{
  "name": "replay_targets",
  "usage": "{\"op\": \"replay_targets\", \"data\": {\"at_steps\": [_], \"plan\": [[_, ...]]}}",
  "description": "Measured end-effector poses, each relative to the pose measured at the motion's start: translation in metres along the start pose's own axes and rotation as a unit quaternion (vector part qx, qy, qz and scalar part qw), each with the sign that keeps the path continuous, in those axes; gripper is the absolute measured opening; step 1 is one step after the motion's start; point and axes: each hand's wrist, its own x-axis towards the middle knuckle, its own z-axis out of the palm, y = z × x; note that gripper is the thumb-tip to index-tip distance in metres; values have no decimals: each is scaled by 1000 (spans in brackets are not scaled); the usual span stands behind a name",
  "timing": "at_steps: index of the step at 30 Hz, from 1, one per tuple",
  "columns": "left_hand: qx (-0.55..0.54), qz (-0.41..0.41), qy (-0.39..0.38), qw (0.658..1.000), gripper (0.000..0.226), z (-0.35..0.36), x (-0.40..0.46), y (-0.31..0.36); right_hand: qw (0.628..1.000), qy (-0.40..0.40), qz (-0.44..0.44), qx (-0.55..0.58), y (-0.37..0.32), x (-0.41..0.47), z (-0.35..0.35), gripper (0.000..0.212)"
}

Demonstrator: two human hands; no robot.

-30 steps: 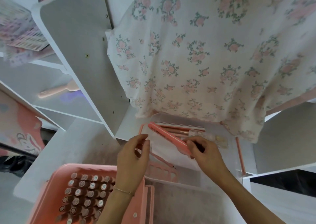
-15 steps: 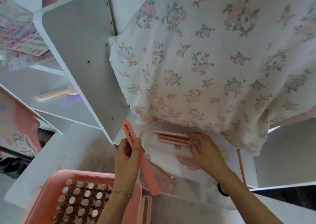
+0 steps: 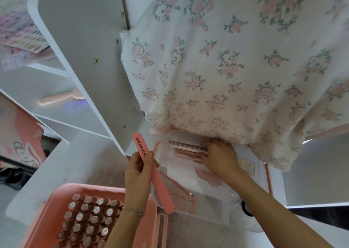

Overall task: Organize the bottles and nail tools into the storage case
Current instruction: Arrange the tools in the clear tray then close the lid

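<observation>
My left hand point(image 3: 138, 174) grips a long pink nail file point(image 3: 158, 181), printed SANANMOG, upright over the gap between two containers. My right hand point(image 3: 220, 156) reaches into a clear plastic box point(image 3: 170, 164), and its curled fingers hold a stack of nail files point(image 3: 186, 145) at the box's far end. More pink files point(image 3: 187, 155) lie just below that stack. A pink toe separator point(image 3: 186, 202) lies in the box's near part. The pink storage case point(image 3: 56, 196) at lower left holds several rows of upright polish bottles point(image 3: 90, 215).
A floral cloth point(image 3: 236, 62) hangs over the far part of the clear box. White shelves point(image 3: 79, 58) stand at left, one bearing a pink brush point(image 3: 60, 98). A pink stick point(image 3: 268, 179) lies to the right of the box. A black round object point(image 3: 245, 208) sits near my right forearm.
The pink file passed from my right hand to my left, which lifted it clear of the box. My right hand went back into the box to the stack of files.
</observation>
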Motion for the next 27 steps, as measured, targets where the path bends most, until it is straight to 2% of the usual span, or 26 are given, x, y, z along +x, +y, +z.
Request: {"op": "replay_targets", "data": {"at_steps": [7,10,13,17,20,27], "plan": [[-22,2,-40,999,23,-1,-2,7,997,-47,-49,21,-13,12,2,32],[-29,-2,-48,998,23,-2,-2,8,996,-44,-72,41,-11,10,-2,33],[-32,-15,-50,998,15,-4,-2,8,992,7,-98,79,-10,1,-5,31],[-34,-6,-68,997,21,-5,-2,10,970,107,-137,170,-19,-13,-25,23],[-73,-26,-77,994,21,-5,-1,13,956,152,-139,208,-28,-21,-41,31],[-165,-64,-139,974,31,-8,-8,15,914,35,-29,403,-42,-44,-41,46]]}}
